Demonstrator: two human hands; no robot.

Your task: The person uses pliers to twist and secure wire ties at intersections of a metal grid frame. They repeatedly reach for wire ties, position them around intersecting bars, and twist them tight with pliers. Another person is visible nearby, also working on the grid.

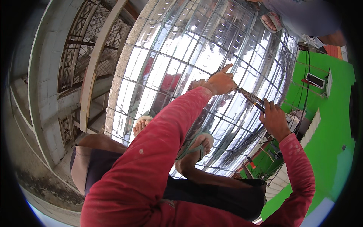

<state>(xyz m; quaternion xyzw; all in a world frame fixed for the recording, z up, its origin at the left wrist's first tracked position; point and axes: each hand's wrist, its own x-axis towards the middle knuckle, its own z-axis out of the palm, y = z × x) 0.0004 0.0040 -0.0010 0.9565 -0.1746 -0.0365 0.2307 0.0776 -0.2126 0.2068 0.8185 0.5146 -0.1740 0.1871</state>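
My left hand point(221, 81) is low over a grid of thin steel bars point(185, 62). Its index finger stretches out while the other fingers curl down; whatever they may hold is hidden. From the right, my right hand point(273, 120) grips the handles of long metal pincers point(251, 98). The pincers' jaws are at the bars, right beside my left hand's curled fingers. Beneath the grid lies shiny silver foil sheeting point(210, 56), which reflects light and my red sleeves.
My feet point(200, 143) in flip-flops are on the grid. Another person's sandalled foot point(270, 22) stands at the far right. A rough concrete edge point(115, 89) borders the foil on the left, beside a wooden beam point(90, 83). A green surface point(329, 113) lies to the right.
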